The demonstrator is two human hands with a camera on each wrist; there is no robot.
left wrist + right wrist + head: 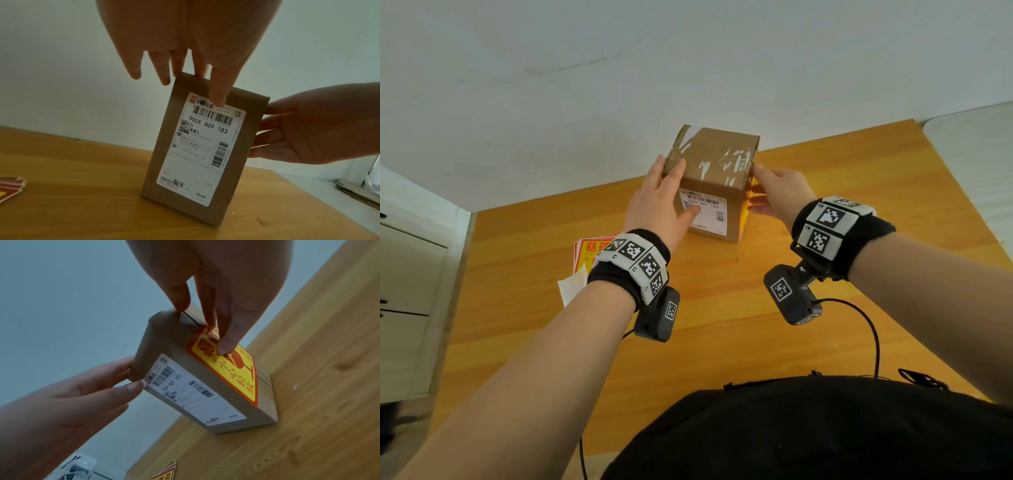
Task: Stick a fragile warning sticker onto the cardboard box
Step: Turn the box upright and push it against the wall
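A brown cardboard box [717, 161] with a white shipping label [703, 212] stands on the wooden table [722, 325]. A yellow and red fragile sticker [236, 374] lies on the box's right face; only a yellow sliver of the sticker [745, 219] shows in the head view. My right hand [774, 195] rests against that face, its thumb pressing on the sticker's upper part and its fingers straight. My left hand [661, 198] braces the box's left side with straight fingers, and its thumb lies on the label [205, 146].
A stack of spare fragile stickers [589, 250] and a white backing paper [571, 287] lie left of the box, under my left wrist. A pale wall stands right behind the box. A white cabinet [404, 291] is at the far left, and a black cable [873, 335] trails near my body.
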